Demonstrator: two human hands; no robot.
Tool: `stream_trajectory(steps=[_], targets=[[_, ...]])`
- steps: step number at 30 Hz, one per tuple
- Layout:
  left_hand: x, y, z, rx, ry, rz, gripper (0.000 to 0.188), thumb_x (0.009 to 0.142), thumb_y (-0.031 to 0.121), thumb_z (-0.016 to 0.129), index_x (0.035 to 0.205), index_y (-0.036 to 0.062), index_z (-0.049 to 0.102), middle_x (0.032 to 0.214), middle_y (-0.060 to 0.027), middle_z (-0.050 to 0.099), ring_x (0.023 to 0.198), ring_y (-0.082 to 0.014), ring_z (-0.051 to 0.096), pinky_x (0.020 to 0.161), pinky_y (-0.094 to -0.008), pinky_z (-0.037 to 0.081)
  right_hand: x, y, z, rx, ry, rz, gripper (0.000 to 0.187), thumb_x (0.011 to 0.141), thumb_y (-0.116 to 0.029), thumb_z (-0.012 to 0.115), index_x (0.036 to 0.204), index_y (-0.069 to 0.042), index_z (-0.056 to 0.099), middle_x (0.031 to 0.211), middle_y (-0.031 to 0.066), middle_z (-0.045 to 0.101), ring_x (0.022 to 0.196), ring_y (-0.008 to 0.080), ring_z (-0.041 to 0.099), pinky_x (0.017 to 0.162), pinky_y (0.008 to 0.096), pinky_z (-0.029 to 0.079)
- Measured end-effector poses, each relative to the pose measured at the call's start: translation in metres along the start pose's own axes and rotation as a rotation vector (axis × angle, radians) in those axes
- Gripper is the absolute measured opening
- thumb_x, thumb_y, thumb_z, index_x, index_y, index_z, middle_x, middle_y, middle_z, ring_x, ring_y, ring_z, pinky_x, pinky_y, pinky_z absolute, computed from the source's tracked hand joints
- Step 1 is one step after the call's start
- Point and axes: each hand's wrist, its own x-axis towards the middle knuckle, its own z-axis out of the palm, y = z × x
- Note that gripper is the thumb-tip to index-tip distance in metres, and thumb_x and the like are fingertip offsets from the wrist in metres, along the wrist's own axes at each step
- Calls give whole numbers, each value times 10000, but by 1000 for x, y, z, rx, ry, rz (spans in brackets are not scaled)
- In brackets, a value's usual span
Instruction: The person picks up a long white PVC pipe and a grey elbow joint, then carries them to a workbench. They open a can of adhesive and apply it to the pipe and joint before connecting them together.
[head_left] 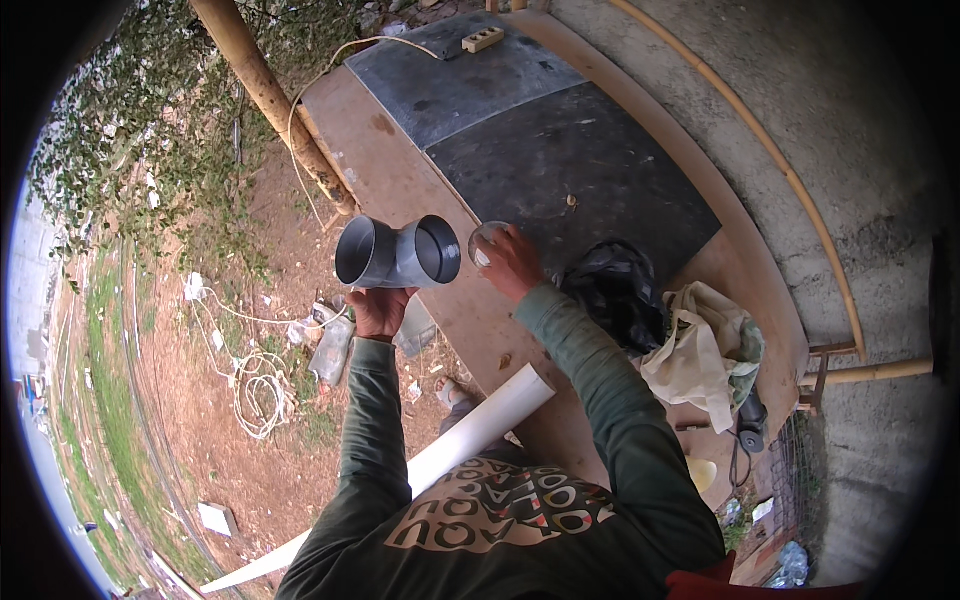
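A grey plastic pipe fitting with two wide round mouths rests in my left hand, held up from below beside the table's left edge. My fingers are wrapped under it, and both dark openings face up. To its right, my right hand is closed on a small clear round container near the edge of a dark sheet; its contents cannot be made out. A long white plastic pipe slants up past my body, its upper end by the table edge.
A black plastic bag and a cream cloth bag lie right of my right forearm, near a dark power tool. A power strip sits at the table's far end. Bamboo poles and a coiled pale cable lie around the table.
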Motion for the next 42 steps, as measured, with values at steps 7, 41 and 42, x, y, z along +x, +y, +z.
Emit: stream_trajectory(steps=[7, 41, 42], targets=[[4, -10, 25, -353, 180, -7, 1109, 745, 915, 434, 1532, 139, 341, 1548, -150, 389, 1412, -383, 384, 1065, -661, 393, 20, -42, -53, 711, -25, 117, 1273, 626, -469, 902, 1524, 66, 176, 1321, 311, 505, 1209, 440, 526, 1008, 501, 433], [-11, 7, -44, 478, 257, -418, 909, 777, 274, 797, 1520, 30, 333, 1408, -131, 513, 1280, -260, 504, 1083, -387, 403, -3, 2, -50, 210, 132, 134, 398, 709, -177, 768, 1043, -35, 606, 958, 157, 609, 918, 368, 614, 767, 463, 508], [-8, 6, -44, 472, 240, -428, 906, 774, 273, 796, 1517, 32, 338, 1402, -130, 517, 1275, -258, 507, 1080, -384, 405, -5, 3, -53, 215, 115, 143, 396, 708, -173, 769, 1041, -35, 605, 955, 155, 610, 912, 369, 616, 765, 464, 509]])
